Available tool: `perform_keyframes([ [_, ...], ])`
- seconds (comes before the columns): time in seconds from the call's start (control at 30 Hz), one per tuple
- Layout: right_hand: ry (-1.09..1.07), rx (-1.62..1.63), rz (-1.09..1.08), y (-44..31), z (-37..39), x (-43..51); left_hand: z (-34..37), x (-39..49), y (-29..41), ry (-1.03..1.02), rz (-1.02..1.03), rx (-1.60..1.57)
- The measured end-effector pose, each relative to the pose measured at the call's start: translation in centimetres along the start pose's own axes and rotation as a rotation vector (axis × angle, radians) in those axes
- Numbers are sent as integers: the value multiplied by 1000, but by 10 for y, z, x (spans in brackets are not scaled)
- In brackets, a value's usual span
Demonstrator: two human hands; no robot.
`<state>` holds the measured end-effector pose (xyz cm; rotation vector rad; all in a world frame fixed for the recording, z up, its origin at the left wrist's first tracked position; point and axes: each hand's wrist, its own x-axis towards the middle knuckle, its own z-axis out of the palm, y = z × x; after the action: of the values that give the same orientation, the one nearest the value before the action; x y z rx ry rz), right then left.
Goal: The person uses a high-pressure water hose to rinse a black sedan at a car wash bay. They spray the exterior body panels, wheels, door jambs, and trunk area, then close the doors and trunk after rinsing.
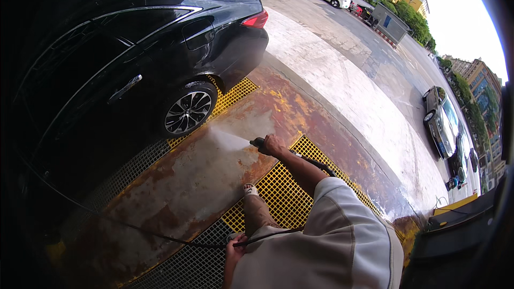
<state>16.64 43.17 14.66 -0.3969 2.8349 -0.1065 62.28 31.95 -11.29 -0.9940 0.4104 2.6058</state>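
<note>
My right hand [274, 145] grips a dark spray gun [257, 142] with the arm stretched out. A fan of white water spray [229, 139] leaves its nozzle towards the rear wheel [189, 112] of a black car [168, 48]. Low in the picture, my left hand [237, 247] is closed around a thin black hose [168, 239], which crosses in front of my body and runs off to the left towards the car's side. A dark length of hose or lance [319, 165] lies behind my right forearm. The car's left part is lost in shadow.
Yellow floor grating [284, 192] lies under and beside my sandalled foot [250, 189], with grey grating [188, 267] beyond. Another grating strip [233, 94] runs by the wheel. The stained floor [192, 176] looks wet. Several cars are parked outside, among them a silver one [441, 122].
</note>
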Motion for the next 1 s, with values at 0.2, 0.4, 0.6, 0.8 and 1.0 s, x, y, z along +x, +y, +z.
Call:
perform_keyframes([
  [0.2,-171,-114,-269,-13,43,-29,7,-29,-12,65,45,11],
  [0.4,-68,-85,-183,3,122,9,17,-43,-12,84,41,47],
  [0.6,-157,-77,-185,-40,97,17,22,-46,-8,170,64,4],
  [0.8,-140,2,-329,-102,21,-7,34,-32,13,177,96,-50],
  [1.0,-148,25,-428,-138,23,12,37,-2,47,122,116,-89],
])
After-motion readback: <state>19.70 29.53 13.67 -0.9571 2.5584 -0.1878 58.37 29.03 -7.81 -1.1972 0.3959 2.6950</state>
